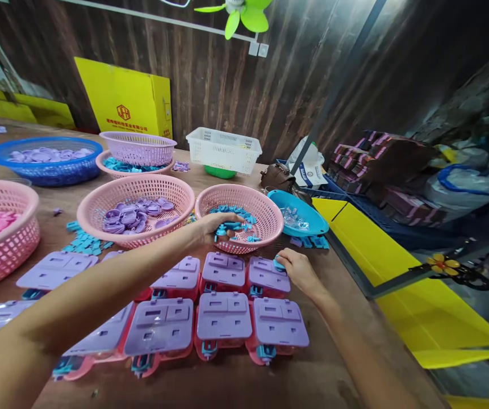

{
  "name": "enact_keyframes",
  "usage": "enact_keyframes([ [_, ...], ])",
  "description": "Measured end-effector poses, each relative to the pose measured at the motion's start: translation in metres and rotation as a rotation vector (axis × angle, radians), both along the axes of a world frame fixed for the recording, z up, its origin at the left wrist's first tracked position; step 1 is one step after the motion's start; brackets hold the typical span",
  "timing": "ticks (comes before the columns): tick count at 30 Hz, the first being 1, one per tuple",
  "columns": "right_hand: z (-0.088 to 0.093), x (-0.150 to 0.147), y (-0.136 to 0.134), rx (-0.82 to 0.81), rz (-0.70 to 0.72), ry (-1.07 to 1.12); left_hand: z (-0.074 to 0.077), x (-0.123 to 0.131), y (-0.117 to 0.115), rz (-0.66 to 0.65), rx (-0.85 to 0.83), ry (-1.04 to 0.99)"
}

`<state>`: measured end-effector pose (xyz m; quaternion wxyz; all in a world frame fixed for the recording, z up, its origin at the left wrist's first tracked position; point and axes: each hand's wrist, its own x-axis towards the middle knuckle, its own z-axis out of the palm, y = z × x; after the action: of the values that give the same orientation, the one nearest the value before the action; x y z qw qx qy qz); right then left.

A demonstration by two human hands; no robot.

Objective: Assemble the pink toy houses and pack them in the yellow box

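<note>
My left hand (210, 226) reaches over the near rim of a pink basket (270, 218), its fingers curled around several small teal plastic parts (224, 228). More of these teal parts lie inside that basket. My right hand (299, 271) pinches one teal part (279, 264) against the far right corner of a purple lid (266, 272) in the back row. Several pink boxes with slotted purple lids stand in two rows, among them the near right one (279, 322). Teal clips (266, 353) stick out at their front edges. My left forearm hides some of the boxes.
A pink basket of purple pieces (86, 215) stands left of centre, beside loose teal pieces (84, 241). Behind are a blue basket (52, 176), a lilac basket (142, 152) and a white crate (222, 149). A blue bowl (312, 218) sits right, near yellow board (350, 244).
</note>
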<state>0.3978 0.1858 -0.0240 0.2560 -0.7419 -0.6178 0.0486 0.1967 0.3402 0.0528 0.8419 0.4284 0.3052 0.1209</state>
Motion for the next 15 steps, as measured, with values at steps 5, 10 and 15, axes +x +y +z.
enact_keyframes([
  [5,-0.019,-0.005,0.0,0.08,-0.085,-0.109,-0.003,-0.007,-0.038,0.025,-0.053,0.037],
  [10,-0.016,-0.009,-0.005,0.103,-0.108,-0.138,-0.012,-0.005,-0.072,0.183,-0.151,-0.03],
  [15,0.014,-0.06,-0.024,0.362,0.089,-0.099,-0.03,0.004,-0.094,0.381,-0.197,-0.098],
])
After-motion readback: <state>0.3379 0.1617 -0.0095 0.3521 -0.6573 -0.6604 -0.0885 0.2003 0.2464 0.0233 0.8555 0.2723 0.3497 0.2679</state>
